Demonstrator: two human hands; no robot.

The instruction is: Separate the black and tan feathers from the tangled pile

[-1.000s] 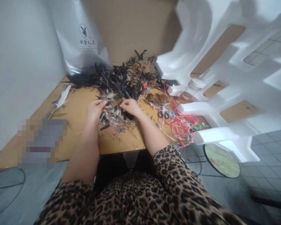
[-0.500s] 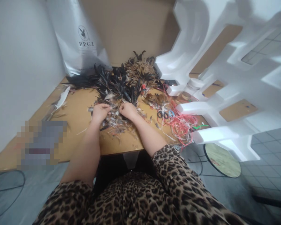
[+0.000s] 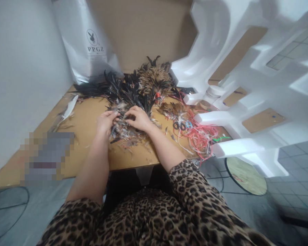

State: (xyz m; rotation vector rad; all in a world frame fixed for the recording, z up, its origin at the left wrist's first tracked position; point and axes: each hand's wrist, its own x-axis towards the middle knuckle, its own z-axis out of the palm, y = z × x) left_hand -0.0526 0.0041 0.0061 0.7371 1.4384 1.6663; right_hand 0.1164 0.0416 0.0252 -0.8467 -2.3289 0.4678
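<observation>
Over the near side of a feather pile, my left hand [image 3: 105, 122] has its thumb and fingertips pinched together, seemingly on a small feather whose shape is hard to make out. Facing it, a short gap away, my right hand [image 3: 139, 119] has thumb and forefinger parted, the fingertips close to the feathers. Long black feathers [image 3: 120, 87] fan out behind both hands. Below and between the hands lie loose brown and white feathers [image 3: 128, 134]. A thick brown feather bundle [image 3: 156, 80] stands at the back, with a red piece [image 3: 157, 95] at its lower end.
To the right lie black-handled scissors [image 3: 179, 125], tangled pink string [image 3: 201, 136] and a smaller brown feather bundle [image 3: 173, 109]. White foam packing [image 3: 220, 118] juts over the table's right side. A silver bag [image 3: 94, 65] stands behind; a white feather [image 3: 70, 106] lies left.
My right hand has gone from a closed pinch to thumb and forefinger parted, moving slightly up. My left hand has shifted a little left, still pinching.
</observation>
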